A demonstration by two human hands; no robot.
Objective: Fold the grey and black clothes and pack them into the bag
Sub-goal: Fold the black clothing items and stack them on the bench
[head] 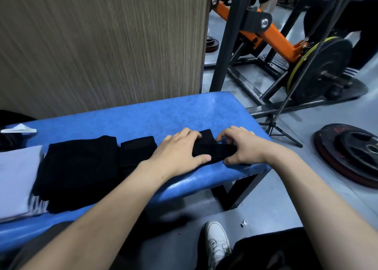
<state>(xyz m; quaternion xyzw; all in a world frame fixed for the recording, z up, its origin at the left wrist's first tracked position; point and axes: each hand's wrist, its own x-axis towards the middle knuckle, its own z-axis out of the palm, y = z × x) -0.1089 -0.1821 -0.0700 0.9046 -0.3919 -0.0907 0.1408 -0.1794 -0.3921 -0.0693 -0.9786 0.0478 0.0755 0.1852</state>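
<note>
A long black garment (135,151) lies lengthwise on the blue bench (155,116), with its right end folded into a narrow strip. My left hand (180,151) rests flat on that strip with straight fingers. My right hand (239,147) pinches the strip's end between curled fingers and thumb near the bench's right end. A folded black stack (79,171) sits to the left. A pale grey folded piece (16,179) lies at the far left edge. No bag is clearly visible.
A wood-grain wall panel (102,45) stands behind the bench. An orange and black weight machine (276,41) and weight plates (351,155) on the floor stand to the right. A white shoe (216,243) is below the bench. White paper (18,129) lies at far left.
</note>
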